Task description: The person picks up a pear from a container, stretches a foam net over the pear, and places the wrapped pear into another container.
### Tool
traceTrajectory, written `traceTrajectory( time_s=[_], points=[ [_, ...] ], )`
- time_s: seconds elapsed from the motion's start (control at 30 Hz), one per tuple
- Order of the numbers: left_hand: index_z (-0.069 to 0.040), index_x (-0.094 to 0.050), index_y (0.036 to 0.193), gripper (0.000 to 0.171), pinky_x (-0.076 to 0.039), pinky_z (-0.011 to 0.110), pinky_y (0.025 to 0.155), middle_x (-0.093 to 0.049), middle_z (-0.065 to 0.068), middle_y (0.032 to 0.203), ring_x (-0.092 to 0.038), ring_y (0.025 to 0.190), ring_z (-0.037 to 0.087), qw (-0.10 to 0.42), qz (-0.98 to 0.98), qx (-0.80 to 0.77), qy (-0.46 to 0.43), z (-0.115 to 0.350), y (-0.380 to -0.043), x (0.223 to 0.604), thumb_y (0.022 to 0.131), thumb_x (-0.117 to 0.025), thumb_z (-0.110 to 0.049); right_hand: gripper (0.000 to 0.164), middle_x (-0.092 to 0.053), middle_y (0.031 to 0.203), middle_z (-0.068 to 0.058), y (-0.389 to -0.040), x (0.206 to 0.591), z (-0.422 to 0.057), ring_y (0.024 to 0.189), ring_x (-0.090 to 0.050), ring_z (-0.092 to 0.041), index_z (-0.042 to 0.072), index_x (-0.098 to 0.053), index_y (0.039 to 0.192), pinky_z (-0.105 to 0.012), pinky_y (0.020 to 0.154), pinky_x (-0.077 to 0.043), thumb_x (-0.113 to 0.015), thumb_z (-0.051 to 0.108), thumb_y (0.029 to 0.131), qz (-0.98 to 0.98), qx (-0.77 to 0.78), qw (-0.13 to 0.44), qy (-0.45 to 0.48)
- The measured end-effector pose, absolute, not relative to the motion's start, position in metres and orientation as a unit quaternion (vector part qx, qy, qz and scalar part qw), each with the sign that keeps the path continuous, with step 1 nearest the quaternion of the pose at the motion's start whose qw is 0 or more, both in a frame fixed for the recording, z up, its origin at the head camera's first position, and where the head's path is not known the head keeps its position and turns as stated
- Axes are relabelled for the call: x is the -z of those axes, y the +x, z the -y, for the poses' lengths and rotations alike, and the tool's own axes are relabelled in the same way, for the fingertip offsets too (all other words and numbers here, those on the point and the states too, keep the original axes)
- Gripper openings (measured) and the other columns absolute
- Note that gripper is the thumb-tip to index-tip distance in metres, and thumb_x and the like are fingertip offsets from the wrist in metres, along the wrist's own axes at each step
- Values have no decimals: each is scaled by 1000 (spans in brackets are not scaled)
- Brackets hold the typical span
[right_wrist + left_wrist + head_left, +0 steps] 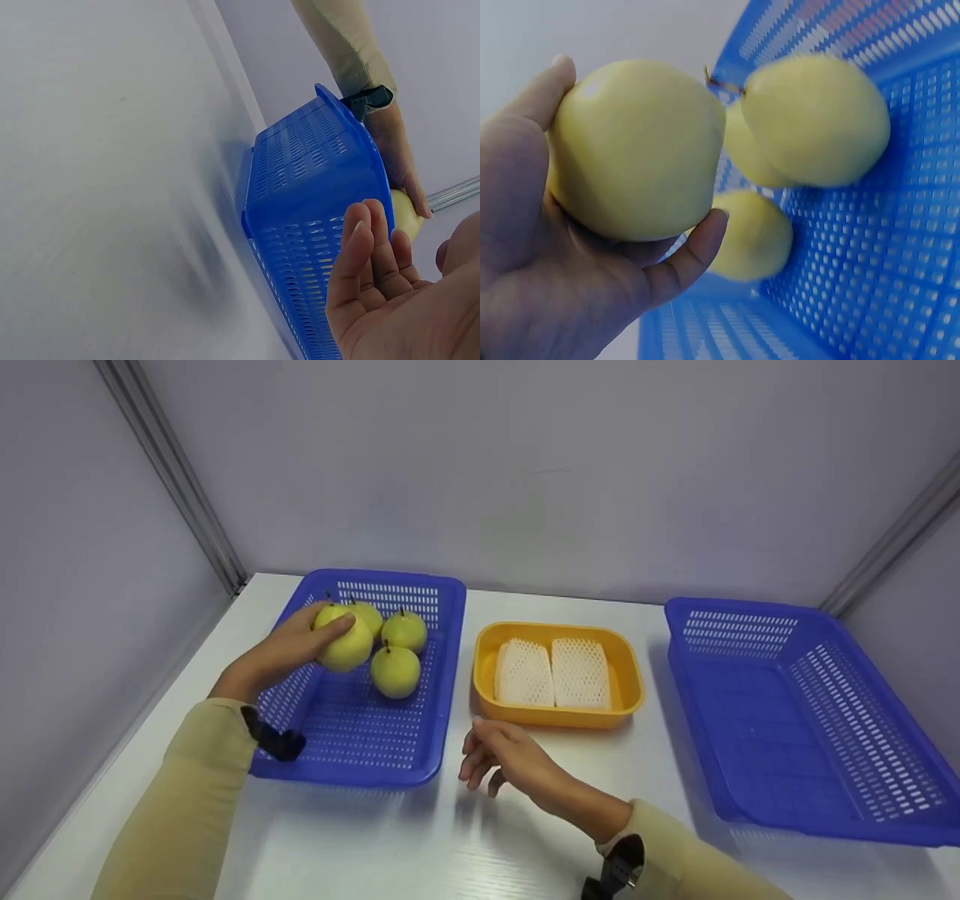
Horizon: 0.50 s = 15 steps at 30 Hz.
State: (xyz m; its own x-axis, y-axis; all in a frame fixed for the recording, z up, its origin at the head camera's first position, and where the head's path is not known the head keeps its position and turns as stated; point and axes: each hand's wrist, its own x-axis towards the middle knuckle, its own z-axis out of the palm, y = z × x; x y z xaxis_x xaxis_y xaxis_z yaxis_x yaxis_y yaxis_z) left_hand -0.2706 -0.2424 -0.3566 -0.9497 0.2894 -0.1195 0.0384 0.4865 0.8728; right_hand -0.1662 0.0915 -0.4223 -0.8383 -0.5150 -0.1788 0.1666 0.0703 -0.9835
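Pear gripped in the left hand, above the left basket; right hand relaxed over the table.
The left hand (289,641) grips one pear (345,641), fingers and thumb curled round it, above the left basket (451,660), which stands at the table's far left corner. Three other pears (395,672) lie in that basket's far half. The right hand (514,754), fingers loosely bent, hangs just in front of a yellow tray (559,717) near the table's far edge; two white foam nets (581,673) lie in it side by side. The right basket (757,735) stands toward the table's right edge. Surface: white table (360,840), glossy, reflecting light. Room: pale back panel (450,495) with one thin dark mark (551,472); metal strips (174,472) at both corners.
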Motion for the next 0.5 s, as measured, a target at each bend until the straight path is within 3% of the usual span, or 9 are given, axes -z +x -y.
traceTrajectory(
  time_s=[0.23,0.5],
  points=[
    [2,-39,146,67,-50,31,84,-51,18,125,-54,102,24,90,-862,-490,95,225,-250,346,105,-51,-50,40,-69,84,-5,-167,417,-97,73,-64,-16,5,-59,96,-25,54,-47,-37,35,111,-685,689,207,-115],
    [-1,-47,139,54,-48,36,90,-55,15,117,-54,102,25,50,-867,-479,126,199,-220,339,105,-54,-43,39,-69,95,-8,-167,409,-102,83,-65,-19,3,-59,103,-27,59,-49,-36,33,112,-689,700,166,-87]
  ],
)
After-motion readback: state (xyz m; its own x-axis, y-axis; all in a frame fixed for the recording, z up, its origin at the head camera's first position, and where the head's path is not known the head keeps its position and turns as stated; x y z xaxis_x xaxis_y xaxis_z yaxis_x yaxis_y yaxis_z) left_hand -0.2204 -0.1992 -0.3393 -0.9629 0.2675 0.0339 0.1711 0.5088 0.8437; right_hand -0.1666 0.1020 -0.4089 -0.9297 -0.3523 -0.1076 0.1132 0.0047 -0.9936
